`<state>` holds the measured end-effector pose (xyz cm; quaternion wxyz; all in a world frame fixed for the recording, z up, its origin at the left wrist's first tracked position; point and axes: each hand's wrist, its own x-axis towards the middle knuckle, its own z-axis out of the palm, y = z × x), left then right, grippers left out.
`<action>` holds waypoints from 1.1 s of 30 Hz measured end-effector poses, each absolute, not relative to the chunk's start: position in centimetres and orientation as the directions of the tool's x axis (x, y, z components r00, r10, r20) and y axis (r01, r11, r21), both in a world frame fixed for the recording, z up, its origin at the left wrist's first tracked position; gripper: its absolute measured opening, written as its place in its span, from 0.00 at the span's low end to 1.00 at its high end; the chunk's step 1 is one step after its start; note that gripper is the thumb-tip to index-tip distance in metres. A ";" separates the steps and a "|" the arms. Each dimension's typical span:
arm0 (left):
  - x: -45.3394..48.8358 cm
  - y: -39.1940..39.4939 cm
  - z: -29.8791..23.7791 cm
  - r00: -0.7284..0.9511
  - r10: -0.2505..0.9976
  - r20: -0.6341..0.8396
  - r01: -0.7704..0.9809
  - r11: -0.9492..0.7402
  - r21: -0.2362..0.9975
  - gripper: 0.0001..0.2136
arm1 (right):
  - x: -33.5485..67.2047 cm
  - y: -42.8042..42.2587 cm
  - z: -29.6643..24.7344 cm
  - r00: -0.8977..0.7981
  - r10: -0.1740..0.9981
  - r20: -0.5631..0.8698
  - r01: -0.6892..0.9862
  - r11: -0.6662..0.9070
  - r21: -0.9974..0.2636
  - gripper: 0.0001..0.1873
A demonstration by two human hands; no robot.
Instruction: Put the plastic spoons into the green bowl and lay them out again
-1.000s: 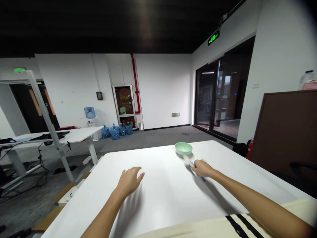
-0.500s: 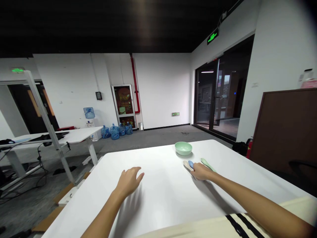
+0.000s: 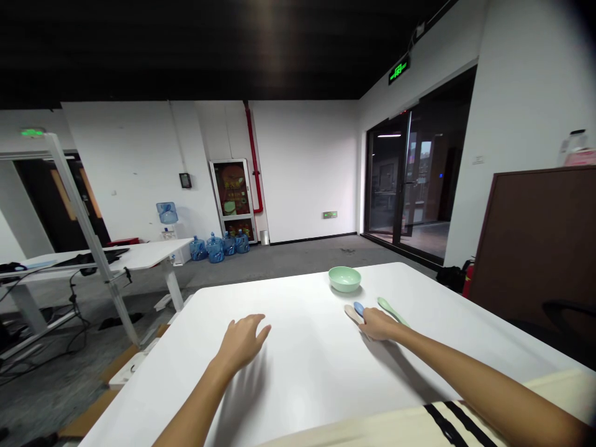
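Head view: beige spoon and blue spoon show heads at the far left of your right hand (its grip cannot be determined); green spoon lies right. Your left hand is empty, fingers extended.

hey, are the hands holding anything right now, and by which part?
The left hand holds nothing. The right hand is at the handle of the beige spoon; whether it grips it cannot be told.
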<state>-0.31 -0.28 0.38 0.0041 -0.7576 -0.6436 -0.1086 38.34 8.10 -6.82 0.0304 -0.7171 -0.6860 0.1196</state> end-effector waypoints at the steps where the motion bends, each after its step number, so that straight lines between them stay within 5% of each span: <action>1: -0.3 -0.3 0.4 0.148 0.974 0.169 0.976 -0.172 0.134 0.24 | 38.3 8.0 -6.7 0.009 0.989 -0.149 0.974 -0.042 -0.221 0.07; 8: -0.4 -0.2 0.3 0.150 0.973 0.175 0.976 -0.174 0.134 0.24 | 38.4 8.1 -6.7 -0.044 0.979 -0.201 0.970 -0.006 -0.242 0.09; 20: -0.3 -0.2 0.3 0.153 0.975 0.163 0.976 -0.175 0.131 0.24 | 39.1 8.4 -5.7 0.015 1.000 -0.015 0.995 -0.016 -0.097 0.15; 33: -0.2 -0.3 0.4 0.150 0.975 0.162 0.975 -0.173 0.140 0.24 | 40.3 9.0 -6.5 0.056 0.993 -0.107 0.987 -0.070 -0.142 0.12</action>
